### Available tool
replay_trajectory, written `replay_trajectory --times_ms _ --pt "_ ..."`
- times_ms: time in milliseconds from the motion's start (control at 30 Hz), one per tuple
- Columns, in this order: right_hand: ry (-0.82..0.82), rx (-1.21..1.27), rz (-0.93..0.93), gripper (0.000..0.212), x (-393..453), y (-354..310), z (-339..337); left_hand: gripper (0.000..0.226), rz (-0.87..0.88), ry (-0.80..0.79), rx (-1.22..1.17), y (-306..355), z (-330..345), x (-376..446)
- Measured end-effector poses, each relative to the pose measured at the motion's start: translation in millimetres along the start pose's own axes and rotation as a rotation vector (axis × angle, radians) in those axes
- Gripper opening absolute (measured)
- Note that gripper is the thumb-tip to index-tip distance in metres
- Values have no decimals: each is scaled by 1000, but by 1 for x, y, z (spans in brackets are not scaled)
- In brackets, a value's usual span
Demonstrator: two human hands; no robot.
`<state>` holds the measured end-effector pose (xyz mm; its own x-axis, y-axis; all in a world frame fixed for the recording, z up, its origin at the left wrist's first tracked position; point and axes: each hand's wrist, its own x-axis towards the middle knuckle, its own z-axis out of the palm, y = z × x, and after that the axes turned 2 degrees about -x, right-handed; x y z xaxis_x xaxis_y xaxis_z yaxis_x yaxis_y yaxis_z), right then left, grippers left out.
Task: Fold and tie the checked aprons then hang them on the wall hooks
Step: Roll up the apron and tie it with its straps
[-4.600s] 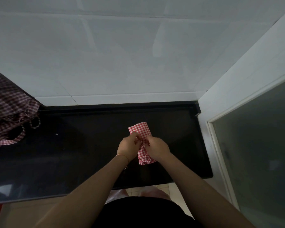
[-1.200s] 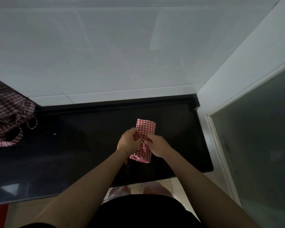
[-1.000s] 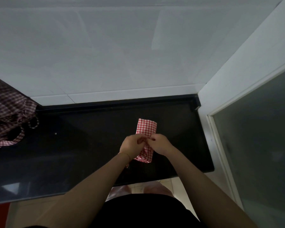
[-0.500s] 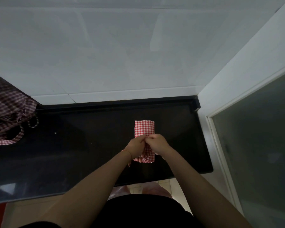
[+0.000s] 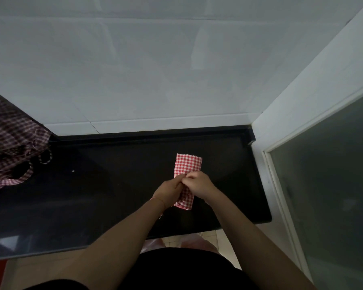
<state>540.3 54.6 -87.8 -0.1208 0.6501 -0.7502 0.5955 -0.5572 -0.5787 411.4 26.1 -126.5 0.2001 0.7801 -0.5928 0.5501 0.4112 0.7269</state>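
Pinching folded apron (image 5: 188,165) mid-length, both hands' fingers (image 5: 187,179).

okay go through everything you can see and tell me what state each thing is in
Folded apron: compact bundle on the black counter, gripped at its middle.
Left hand: fingers curled on the bundle.
Right hand: pinching the bundle.
Other aprons: unfolded heap, far left.

folded apron (image 5: 188,165): red-and-white check
apron heap (image 5: 11,141): same check, left of the folded apron
countertop (image 5: 105,181): glossy black
wall tiles (image 5: 134,70): white
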Motion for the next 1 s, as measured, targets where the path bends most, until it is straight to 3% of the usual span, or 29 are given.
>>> replay_trajectory --times_ms 133,333,433,533,600,667,733,867,1000 --pt "-23 -129 -70 21 -2 -5 1 28 -31 6 -9 -2 -7 -4" --pt "-4 6 24 18 -3 -8 -11 37 -32 31 -9 6 -13 -1" --pt "15 -34 73 18 1 -4 -24 31 1 170 -94 3 -15 -6" --pt "24 -297 129 20 3 6 -32 34 -74 335 -48 -6 -21 -2" --pt "80 -362 67 17 5 13 -30 53 -197 248 -143 -4 -23 3" --pt "108 -253 -7 11 7 18 -25 70 -271 91 -232 3 -20 7" --pt "81 -173 -41 20 7 18 -18 78 -293 26 -233 5 -15 9" --pt "63 -130 -35 36 12 22 -17 56 -303 65 -432 5 -8 13" --pt "219 -331 -126 40 15 5 -37 34 -199 103 -441 24 -16 11"
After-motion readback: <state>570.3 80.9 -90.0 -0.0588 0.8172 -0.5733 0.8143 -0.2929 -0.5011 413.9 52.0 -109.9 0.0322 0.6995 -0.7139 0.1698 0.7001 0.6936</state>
